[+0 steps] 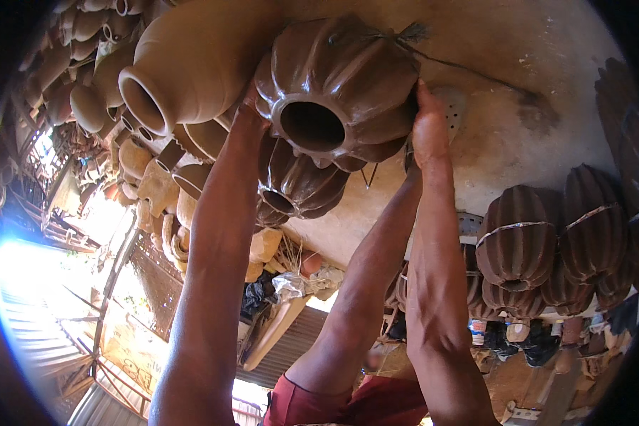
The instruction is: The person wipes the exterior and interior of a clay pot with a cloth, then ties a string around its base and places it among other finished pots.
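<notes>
A brown ribbed clay pot (376, 85) with a glossy, wet-looking surface is held between my two hands, its round dark mouth turned toward me. My left hand (253, 112) is at the pot's left side, most of its fingers hidden behind the clay. On the opposite side my right hand (430, 126) presses against the wall, thumb near the upper edge. Just below the held pot, another ribbed pot (312, 186) lies with its mouth showing, partly covered by the first.
A large smooth tan jar (192, 67) lies close on the left, with many stacked pots beyond. Several ribbed pots (520, 238) stand at right. A perforated pale piece (450, 108) and a thin dark stick (476, 72) lie on the floor (518, 149). My bare leg (362, 284) extends between my forearms.
</notes>
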`<state>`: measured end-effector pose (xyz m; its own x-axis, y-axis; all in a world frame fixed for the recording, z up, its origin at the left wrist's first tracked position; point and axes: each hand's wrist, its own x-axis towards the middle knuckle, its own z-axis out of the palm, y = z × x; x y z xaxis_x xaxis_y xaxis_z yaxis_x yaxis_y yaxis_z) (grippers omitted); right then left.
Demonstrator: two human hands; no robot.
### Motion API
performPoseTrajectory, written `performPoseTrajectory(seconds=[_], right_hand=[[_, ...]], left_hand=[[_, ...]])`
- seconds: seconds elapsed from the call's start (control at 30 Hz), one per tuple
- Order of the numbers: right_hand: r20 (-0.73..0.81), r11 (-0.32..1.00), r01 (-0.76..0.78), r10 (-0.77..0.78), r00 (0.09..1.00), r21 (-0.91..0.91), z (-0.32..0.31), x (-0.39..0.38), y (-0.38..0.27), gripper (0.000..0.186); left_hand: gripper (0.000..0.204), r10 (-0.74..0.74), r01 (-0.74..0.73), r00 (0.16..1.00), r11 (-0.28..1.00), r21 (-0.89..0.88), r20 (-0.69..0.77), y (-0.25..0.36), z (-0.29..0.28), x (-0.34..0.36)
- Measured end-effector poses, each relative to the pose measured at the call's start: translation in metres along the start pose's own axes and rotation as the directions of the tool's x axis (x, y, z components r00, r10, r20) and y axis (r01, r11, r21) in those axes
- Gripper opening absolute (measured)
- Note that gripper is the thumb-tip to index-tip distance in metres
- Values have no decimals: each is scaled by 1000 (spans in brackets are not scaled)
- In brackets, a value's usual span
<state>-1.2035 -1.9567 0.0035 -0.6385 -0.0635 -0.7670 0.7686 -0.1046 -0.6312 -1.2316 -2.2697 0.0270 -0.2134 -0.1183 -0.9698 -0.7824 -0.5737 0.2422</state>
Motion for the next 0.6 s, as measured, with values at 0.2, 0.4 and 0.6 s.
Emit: performPoseTrajectory(seconds=[0.2, 0.4, 0.6], right_hand=[[-35, 1000, -8, 7, 999, -26, 6, -4, 2, 53], [-52, 999, -40, 39, 998, -14, 9, -5, -16, 55], [-19, 985, -79, 77, 997, -151, 3, -7, -27, 57]], left_hand=[[51, -7, 7, 1000, 1000, 29, -18, 3, -3, 1], [49, 2, -1, 999, 1000, 26, -32, 1, -4, 4], [48, 9, -5, 997, 999, 46, -75, -1, -5, -8]])
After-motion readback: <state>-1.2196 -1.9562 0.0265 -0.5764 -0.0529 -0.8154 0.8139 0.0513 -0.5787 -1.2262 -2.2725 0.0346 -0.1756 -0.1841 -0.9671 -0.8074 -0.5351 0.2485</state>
